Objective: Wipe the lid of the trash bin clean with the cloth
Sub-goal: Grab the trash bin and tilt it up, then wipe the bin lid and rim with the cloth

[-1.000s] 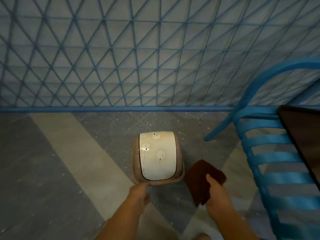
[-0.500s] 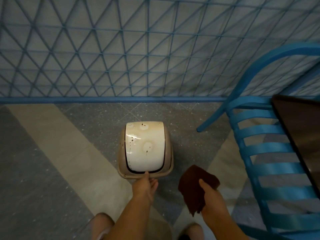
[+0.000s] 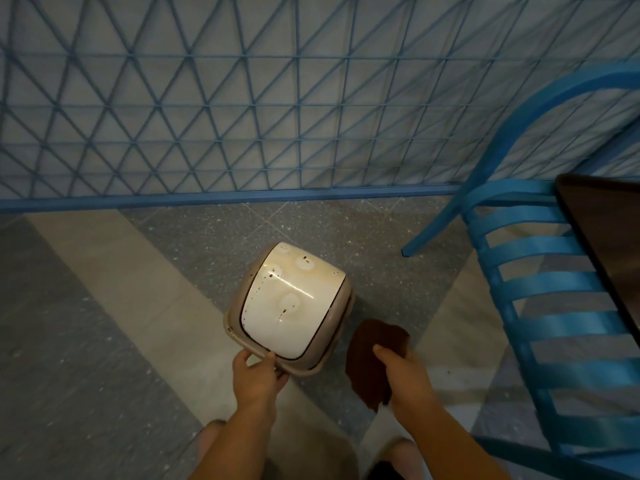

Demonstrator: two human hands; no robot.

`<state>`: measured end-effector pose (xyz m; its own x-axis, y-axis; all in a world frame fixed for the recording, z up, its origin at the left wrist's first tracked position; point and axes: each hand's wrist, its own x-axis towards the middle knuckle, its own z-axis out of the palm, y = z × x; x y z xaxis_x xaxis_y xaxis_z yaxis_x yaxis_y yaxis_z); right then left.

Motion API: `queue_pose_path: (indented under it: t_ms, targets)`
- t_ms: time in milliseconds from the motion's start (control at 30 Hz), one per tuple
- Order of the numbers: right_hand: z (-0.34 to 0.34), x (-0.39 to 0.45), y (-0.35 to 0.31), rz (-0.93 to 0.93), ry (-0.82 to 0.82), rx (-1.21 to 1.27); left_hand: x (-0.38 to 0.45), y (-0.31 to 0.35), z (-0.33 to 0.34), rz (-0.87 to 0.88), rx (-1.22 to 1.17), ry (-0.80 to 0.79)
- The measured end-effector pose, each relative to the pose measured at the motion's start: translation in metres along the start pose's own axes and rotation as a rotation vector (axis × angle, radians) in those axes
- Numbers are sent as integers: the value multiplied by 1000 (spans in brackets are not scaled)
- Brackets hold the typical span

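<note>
Trash bin [image 3: 332,355] sits on the tiled floor [image 3: 104,323] near centre, rotated so its far end points up-right toward the blue chair [image 3: 554,292]. White domed lid [image 3: 289,303] is on top, seated in the beige rim, and it's dirty: dark specks along the far and left edges, a couple of pale ring marks with drips. Left hand [image 3: 258,372] grips the near rim of the bin, thumb over the top edge, fingers curled under the lip. My read is that it's there to brace the bin so it doesn't skid or spin once wiping pressure goes on, and the swing-type lid probably wants steadying too. Right hand [image 3: 403,372] holds the brown cloth [image 3: 372,362], thumb pinching it against the fingers; the fingers themselves are mostly hidden behind the fabric, so can't say how bunched they are. Cloth hangs loose just right of the bin, near its near-right corner, not touching the lid. So wiping not yet started, this looks like setup. Next move needs the cloth brought left and up onto the dome, flattened for contact area. Risk: lid may pivot under a push, so press near the hinge line or keep pressure light. Dark tabletop [image 3: 609,244] and blue lattice fence [image 3: 242,98] are well clear of the work.
</note>
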<state>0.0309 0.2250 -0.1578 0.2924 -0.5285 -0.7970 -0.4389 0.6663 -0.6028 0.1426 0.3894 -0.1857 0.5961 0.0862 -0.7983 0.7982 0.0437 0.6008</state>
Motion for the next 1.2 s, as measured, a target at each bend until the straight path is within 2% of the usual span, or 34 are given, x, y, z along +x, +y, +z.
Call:
queue_pose_path:
  t_ms: [300,400,433,467,500,567,600,667,733,800,900,1000,1200]
  targets:
    - [34,16,-21,-169,11,-90,17,6,-3,27,-20,8]
    - [43,22,-24,-259,-39,-194,18,12,-1,95,144,135]
    - [45,24,-23,-281,-47,-224,13,17,-1,195,260,214]
    - [46,26,-21,-302,-50,-258,7,23,0,385,378,280]
    - [47,27,-19,-325,-45,-293,1,31,2,647,495,295]
    - [47,28,-18,-375,-33,-367,-11,47,12,1100,806,160]
    - [48,29,-18,-396,-33,-407,-14,53,19,1222,994,61]
    - [47,31,-17,-436,-45,-508,-16,59,31,1327,1361,-89]
    - [45,34,-16,-493,-74,-657,-14,56,36,1338,1615,-180]
    - [42,37,-16,-534,-95,-788,-9,51,37,1319,1713,-196]
    - [39,41,-17,-563,-106,-903,-6,50,40,1288,1727,-180]
    - [43,41,-12,-572,-71,-1002,-6,47,40,1266,1704,-242]
    - [54,13,39,-561,-75,-883,-5,46,37,1254,1654,-311]
